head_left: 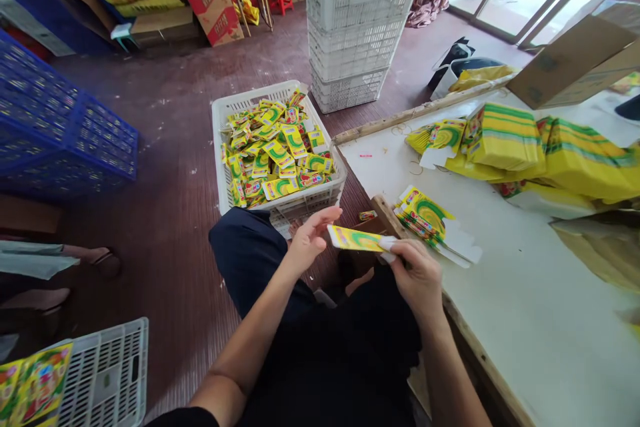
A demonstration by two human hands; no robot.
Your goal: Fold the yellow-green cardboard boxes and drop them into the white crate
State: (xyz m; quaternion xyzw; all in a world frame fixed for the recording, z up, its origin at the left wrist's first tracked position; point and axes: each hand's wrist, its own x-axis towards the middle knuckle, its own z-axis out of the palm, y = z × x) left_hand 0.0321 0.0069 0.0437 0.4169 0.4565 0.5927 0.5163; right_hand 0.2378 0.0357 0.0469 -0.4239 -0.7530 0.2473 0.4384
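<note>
My right hand (419, 275) grips one end of a thin yellow-and-green carton (356, 239), held level above my lap. Something white shows at those fingertips; whether it is a carton flap or a finger covering I cannot tell. Beside the carton's other end is my left hand (311, 241), fingers apart and holding nothing. A white plastic crate (218, 160) in front of my knees carries a heap of small yellow packets (280, 153). On the white table to my right lies a small stack of flat cartons (425, 213) with white flaps sticking out.
Bundles of flat yellow cartons (505, 137) and a cardboard box (570, 60) lie farther along the wood-edged table (560, 320). White crates (350, 33) stand stacked ahead. Blue crates (65, 120) stand left. Another person's foot (107, 260) shows at the left edge.
</note>
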